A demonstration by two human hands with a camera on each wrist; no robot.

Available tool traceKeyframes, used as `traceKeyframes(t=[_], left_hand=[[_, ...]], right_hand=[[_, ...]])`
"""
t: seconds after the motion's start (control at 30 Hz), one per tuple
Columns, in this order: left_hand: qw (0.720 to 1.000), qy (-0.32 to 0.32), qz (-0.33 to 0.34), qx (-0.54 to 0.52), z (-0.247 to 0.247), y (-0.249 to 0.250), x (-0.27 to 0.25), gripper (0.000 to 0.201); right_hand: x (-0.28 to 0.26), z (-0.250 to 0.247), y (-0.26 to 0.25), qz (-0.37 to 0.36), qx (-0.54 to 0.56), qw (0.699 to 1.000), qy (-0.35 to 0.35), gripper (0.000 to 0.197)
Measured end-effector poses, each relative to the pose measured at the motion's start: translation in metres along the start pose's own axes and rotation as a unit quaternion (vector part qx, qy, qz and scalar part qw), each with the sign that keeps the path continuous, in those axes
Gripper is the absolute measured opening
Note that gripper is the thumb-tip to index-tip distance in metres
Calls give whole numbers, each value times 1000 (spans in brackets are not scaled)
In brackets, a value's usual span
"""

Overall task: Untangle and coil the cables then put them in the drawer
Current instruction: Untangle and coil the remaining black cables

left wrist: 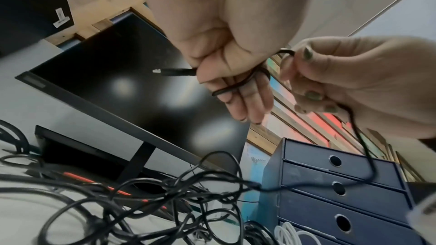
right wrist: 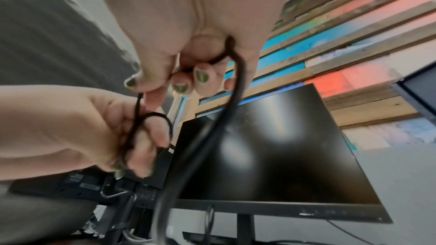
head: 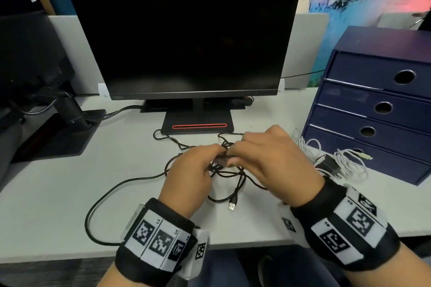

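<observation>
We hold both hands close together above the middle of the desk (head: 58, 193), a little in front of the monitor (head: 182, 30) and its stand. Our left hand (head: 190, 175) has its fingers curled round a black cable (left wrist: 238, 83): the left wrist view shows a loop of it wound across the fingers and a plug end (left wrist: 175, 72) sticking out past the thumb side. Our right hand (head: 272, 161) pinches the same black cable between thumb and fingertips, with the rest of the fingers bent in; from that pinch the cable drops down toward the desk.

Below the hands the black cables (head: 228, 175) lie in a loose tangle on the desk, several loops crossing each other. One long strand (head: 98, 202) sweeps out to the left and curves back to the near edge by our left wrist. A free USB plug (head: 232, 205) rests on the desk just nearer to us than the tangle, between the two wrists.

Toward the right edge stands a dark blue drawer unit (head: 377, 100), its drawers pushed in, each with a round finger hole. Just in front of its lowest drawer lie white cables (head: 349, 165) in loose coils and a black charger plug (head: 327, 165), touching the white loops.
</observation>
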State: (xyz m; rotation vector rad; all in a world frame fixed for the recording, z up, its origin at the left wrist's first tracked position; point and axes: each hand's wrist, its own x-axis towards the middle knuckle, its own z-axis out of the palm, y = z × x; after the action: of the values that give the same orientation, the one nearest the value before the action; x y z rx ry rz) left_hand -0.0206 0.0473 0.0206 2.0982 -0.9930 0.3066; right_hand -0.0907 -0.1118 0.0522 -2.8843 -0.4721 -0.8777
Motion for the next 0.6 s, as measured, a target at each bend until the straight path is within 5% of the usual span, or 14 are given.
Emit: traceKeyframes(t=[0.13,0.3,0.43,0.6], left_hand=[[986,-47,-44,-152,2,14,0,51],[902,-37,-95,-421,-2,28,1,27],[901,-15,-61,-428,-4,32,1,30],[855,-16,-45,-516,-2,32,2,23]], right_hand=[[5,-3,13,37,29,993,107,31],[7,10,16,116,186,965,145,36],[8,15,6,140,296,933,148,35],[8,24,-7,179,416,889,68,43]])
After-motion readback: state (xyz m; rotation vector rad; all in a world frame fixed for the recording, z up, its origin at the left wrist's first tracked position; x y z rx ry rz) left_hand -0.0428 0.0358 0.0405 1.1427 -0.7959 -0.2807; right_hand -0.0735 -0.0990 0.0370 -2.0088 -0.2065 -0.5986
